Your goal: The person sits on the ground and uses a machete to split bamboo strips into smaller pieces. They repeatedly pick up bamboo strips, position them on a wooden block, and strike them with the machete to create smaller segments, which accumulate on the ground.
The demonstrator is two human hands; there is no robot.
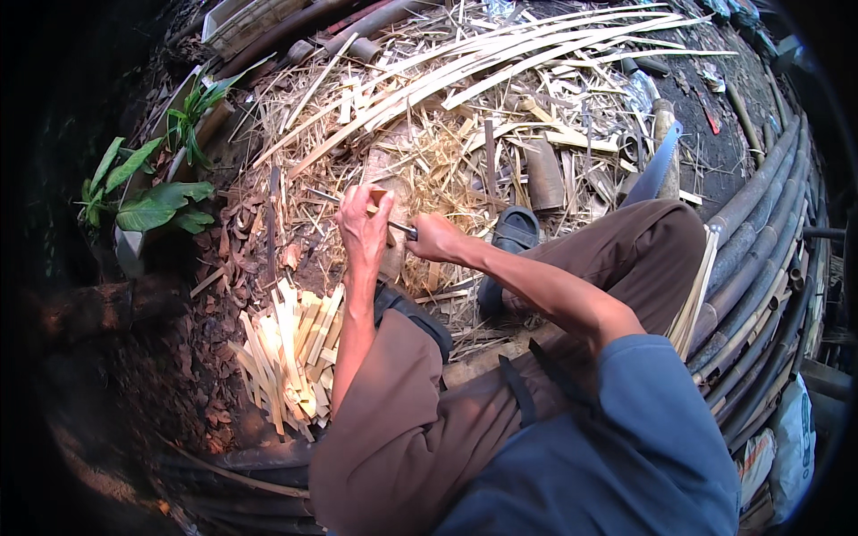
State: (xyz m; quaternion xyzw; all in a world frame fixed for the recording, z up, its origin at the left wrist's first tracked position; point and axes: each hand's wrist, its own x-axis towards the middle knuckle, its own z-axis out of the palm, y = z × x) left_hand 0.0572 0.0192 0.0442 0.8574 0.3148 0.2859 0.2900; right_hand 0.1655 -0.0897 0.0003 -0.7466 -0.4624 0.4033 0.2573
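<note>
My right hand (435,239) is closed round the handle end of a knife (403,229). Its thin dark blade runs leftward past my left hand, and a narrow tip shows beyond the fingers. Pinched in my left hand (360,221) is a short piece of split bamboo (376,196), mostly covered by the fingers. The blade lies close against this piece; their exact contact is hidden. Both hands are in front of my knees, above ground strewn with shavings (438,170). Beside my left forearm lies a heap of short split bamboo pieces (295,344).
Long pale bamboo strips (465,67) stretch across the far ground. A handsaw (657,165) leans at the right near a cut bamboo tube (543,174). Bamboo poles (760,241) line the right side. A leafy green plant (152,201) grows at left. My sandalled feet (514,234) are near the hands.
</note>
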